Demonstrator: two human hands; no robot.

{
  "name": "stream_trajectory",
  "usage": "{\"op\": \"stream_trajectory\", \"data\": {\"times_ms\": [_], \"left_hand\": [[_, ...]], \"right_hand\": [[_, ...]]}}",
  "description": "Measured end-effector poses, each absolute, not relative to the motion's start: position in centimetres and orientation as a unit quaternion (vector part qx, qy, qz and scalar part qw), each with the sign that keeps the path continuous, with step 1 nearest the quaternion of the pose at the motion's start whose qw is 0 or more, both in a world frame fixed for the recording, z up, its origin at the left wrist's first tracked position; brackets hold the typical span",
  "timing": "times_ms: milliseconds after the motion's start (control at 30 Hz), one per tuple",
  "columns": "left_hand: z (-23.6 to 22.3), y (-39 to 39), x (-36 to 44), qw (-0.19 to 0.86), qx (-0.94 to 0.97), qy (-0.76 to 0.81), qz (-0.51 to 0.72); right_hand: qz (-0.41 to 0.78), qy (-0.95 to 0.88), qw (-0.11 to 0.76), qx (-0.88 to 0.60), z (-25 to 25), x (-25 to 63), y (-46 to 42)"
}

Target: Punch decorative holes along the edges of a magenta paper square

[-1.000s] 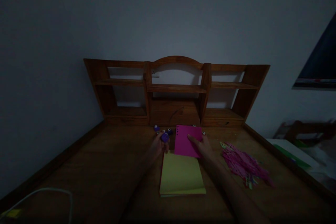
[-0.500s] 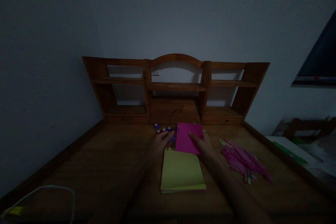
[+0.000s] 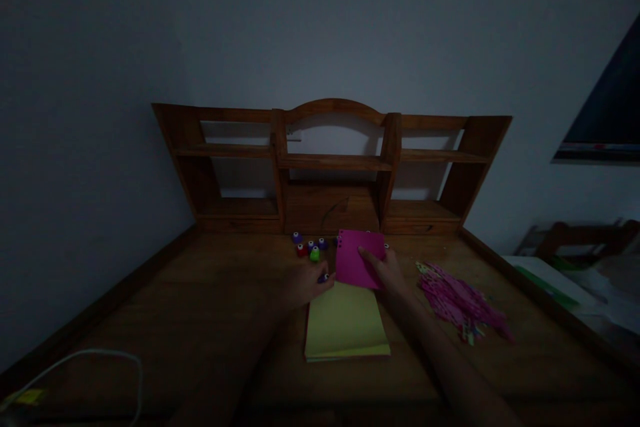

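Observation:
My right hand point(image 3: 386, 270) pinches a bright pink sheet of paper point(image 3: 355, 257), thumb on top, near its right edge. Small holes run along the sheet's left edge, close to the upper corner. In the fingers of my left hand point(image 3: 311, 285) is a small purple paper punch point(image 3: 323, 277) with a white, eye-like top. The punch sits just left of the pink sheet's lower corner, apart from it. Below both hands lies a stack of yellow paper point(image 3: 346, 323). Several similar small punches, among them a green one point(image 3: 315, 253) and a red one point(image 3: 301, 250), stand behind my left hand.
A heap of punched pink strips point(image 3: 460, 300) lies on the wooden desk point(image 3: 210, 307) at the right. A wooden shelf unit point(image 3: 335, 163) stands along the back edge. A white cable point(image 3: 100, 351) curves at the front left.
My left hand has moved down with the purple punch, away from the pink sheet's left edge, uncovering the green punch. My right hand still holds the sheet in nearly the same place.

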State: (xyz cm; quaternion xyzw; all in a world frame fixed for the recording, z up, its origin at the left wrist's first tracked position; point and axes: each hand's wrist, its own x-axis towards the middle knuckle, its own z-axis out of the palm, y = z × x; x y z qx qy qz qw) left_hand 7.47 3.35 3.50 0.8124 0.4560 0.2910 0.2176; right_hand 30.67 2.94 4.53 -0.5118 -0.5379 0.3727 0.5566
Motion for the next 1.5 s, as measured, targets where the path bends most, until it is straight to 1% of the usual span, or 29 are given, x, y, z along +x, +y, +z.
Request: {"op": "stream_trajectory", "data": {"times_ms": [67,100,167,267,367,533,733,900,1067,1267,1367,1500], "left_hand": [[3.4,3.4,7.6,0.198,0.806,0.458,0.318],[3.4,3.5,7.7,0.207,0.792,0.460,0.345],[3.4,3.7,8.0,0.269,0.735,0.462,0.417],[3.2,4.3,8.6,0.405,0.621,0.445,0.502],[2.9,5.1,8.8,0.507,0.543,0.423,0.518],[2.9,5.6,8.5,0.606,0.499,0.366,0.499],[2.4,5.7,8.4,0.629,0.477,0.320,0.523],[1.6,6.1,8.6,0.617,0.492,0.307,0.532],[2.1,5.6,8.5,0.636,0.490,0.285,0.523],[2.4,5.2,8.4,0.655,0.484,0.245,0.527],[2.1,5.5,8.3,0.658,0.475,0.253,0.527],[1.9,5.6,8.2,0.658,0.470,0.260,0.528]], "right_hand": [[0.384,-0.532,0.555,-0.512,4.7,30.7,2.9],[0.387,-0.531,0.555,-0.510,4.7,30.8,2.9],[0.387,-0.530,0.556,-0.511,4.8,30.8,2.9],[0.391,-0.523,0.555,-0.515,4.7,30.8,2.9],[0.402,-0.520,0.561,-0.503,4.5,30.7,2.9],[0.416,-0.526,0.555,-0.493,4.9,30.4,2.6],[0.410,-0.526,0.555,-0.497,5.3,29.9,2.2],[0.400,-0.528,0.553,-0.506,5.4,29.7,2.0],[0.394,-0.521,0.566,-0.503,5.6,29.5,1.8],[0.394,-0.518,0.562,-0.510,6.1,29.4,1.5],[0.380,-0.522,0.568,-0.511,6.1,29.6,1.6],[0.390,-0.542,0.557,-0.494,5.4,29.9,2.0]]}}
